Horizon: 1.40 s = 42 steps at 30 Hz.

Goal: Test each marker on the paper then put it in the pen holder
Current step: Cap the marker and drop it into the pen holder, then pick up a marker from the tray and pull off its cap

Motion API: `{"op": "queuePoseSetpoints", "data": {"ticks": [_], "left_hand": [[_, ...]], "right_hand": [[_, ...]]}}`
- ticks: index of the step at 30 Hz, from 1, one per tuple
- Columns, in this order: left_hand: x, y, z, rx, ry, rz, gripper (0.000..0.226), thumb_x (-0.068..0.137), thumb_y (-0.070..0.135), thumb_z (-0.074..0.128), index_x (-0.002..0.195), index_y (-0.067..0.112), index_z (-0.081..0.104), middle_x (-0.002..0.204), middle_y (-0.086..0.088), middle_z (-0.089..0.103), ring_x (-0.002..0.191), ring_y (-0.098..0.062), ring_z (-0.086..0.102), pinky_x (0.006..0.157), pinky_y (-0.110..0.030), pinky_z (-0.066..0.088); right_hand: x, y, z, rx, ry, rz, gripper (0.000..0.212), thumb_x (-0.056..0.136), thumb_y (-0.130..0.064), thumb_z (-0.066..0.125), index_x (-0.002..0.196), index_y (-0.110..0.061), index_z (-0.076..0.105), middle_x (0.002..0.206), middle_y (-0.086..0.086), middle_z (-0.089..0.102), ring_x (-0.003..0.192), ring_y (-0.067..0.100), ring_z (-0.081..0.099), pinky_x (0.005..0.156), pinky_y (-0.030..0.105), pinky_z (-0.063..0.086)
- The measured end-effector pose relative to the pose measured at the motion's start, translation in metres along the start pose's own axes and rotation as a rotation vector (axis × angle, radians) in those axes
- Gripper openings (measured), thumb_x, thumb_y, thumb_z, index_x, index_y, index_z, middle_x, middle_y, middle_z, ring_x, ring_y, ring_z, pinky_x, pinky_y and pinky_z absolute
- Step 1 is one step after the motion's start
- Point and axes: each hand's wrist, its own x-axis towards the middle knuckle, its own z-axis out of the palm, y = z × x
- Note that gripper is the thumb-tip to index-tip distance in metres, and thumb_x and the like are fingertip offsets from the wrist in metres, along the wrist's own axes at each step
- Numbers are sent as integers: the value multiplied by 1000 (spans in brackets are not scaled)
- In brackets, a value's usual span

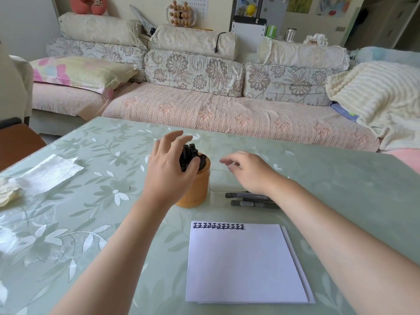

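An orange-brown cylindrical pen holder (195,192) stands at the table's middle with several black markers (189,155) upright in it. My left hand (169,169) curls around those markers from the left, thumb against them. My right hand (247,171) hovers to the right of the holder, fingers apart and blurred, holding nothing. Just below its wrist lie black markers (252,200) flat on the table. The white paper (245,264) sits near the front edge, with a row of black marks (219,226) along its top.
A flat clear plate or lid (221,181) lies right of the holder, under my right hand. White tissue (47,175) and a crumpled piece (9,194) rest at the table's left. A sofa with cushions runs behind the table (341,189).
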Motion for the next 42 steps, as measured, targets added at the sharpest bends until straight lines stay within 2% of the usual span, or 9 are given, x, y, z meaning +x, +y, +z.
{"op": "queuePoseSetpoints", "data": {"ticks": [3,7,11,15,21,26,31,36,42], "left_hand": [[-11,20,0,8,25,181,25,86,29,57,109,21,64,114,6,56,104,-18,49,90,-31,39],[-40,36,16,-115,-286,249,17,90,32,54,99,26,66,94,15,58,86,-4,55,75,-27,47],[-67,36,38,-2,-543,280,35,85,51,48,109,30,63,102,15,60,97,-8,56,80,-29,49],[-83,27,50,153,-719,275,62,79,69,45,130,34,48,122,16,49,114,-8,42,93,-21,34],[-87,21,58,160,-762,272,67,75,74,46,131,37,47,124,18,44,115,-7,36,100,-25,34],[-86,22,60,146,-771,268,64,73,75,42,127,41,51,122,18,42,115,-7,36,101,-27,34],[-85,23,60,132,-778,263,62,75,74,46,126,41,51,122,17,43,114,-8,36,101,-29,35],[-87,24,59,143,-777,261,60,78,73,47,128,40,50,124,16,43,116,-10,35,101,-29,35],[-86,24,58,145,-795,248,65,77,74,41,130,38,49,125,16,45,117,-10,37,101,-29,36]], "right_hand": [[-16,28,-14,-52,-79,122,27,99,-21,49,115,-30,69,117,-7,69,111,13,61,99,30,45],[-31,58,-15,-211,-153,176,28,98,-23,48,112,-31,70,119,-8,68,112,15,59,98,31,45],[-34,72,-14,-221,-176,198,33,100,-23,42,118,-28,69,128,-7,64,123,17,55,105,32,42],[-34,73,-12,-185,-260,237,37,101,-26,37,121,-26,68,134,-8,61,128,17,51,107,29,38],[-29,76,-7,-145,-315,288,35,99,-28,37,107,-16,69,119,1,65,112,23,54,94,32,42],[-26,78,-3,-104,-309,290,31,101,-22,33,84,-6,54,87,5,56,92,25,51,76,32,38],[-26,78,-3,-58,-247,239,27,102,-33,43,107,-18,65,113,0,63,107,19,55,91,30,42],[-28,78,1,-66,-123,129,30,95,-40,58,88,-12,67,89,5,66,88,22,60,82,36,47],[-33,70,-3,-132,55,20,26,99,-37,51,97,-17,66,97,-3,67,94,21,58,82,40,47]]}}
